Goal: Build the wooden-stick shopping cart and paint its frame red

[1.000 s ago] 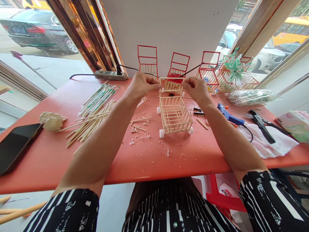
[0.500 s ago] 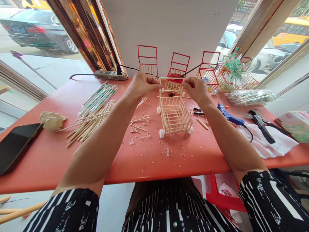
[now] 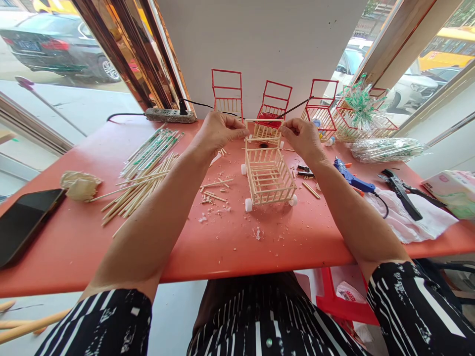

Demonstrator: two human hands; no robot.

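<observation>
A small cart [image 3: 272, 200] built of thin wooden sticks, with white wheels, stands upright on the red table [image 3: 230, 252] in front of me. Its raised handle frame rises at the far end. My left hand [image 3: 224, 129] pinches the left upright of that frame near the top bar. On the opposite side, my right hand [image 3: 301, 138] pinches the right end of the same frame. Short cut sticks [image 3: 215, 196] and crumbs lie around the cart's left side.
Loose wooden sticks [image 3: 143, 190] and green-white wrapped sticks [image 3: 154, 151] lie left, near a phone [image 3: 27, 227] and a power strip [image 3: 170, 115]. At right are a blue glue gun [image 3: 354, 178] and black pliers [image 3: 403, 195]. Several red-trimmed carts [image 3: 321, 116] line the back.
</observation>
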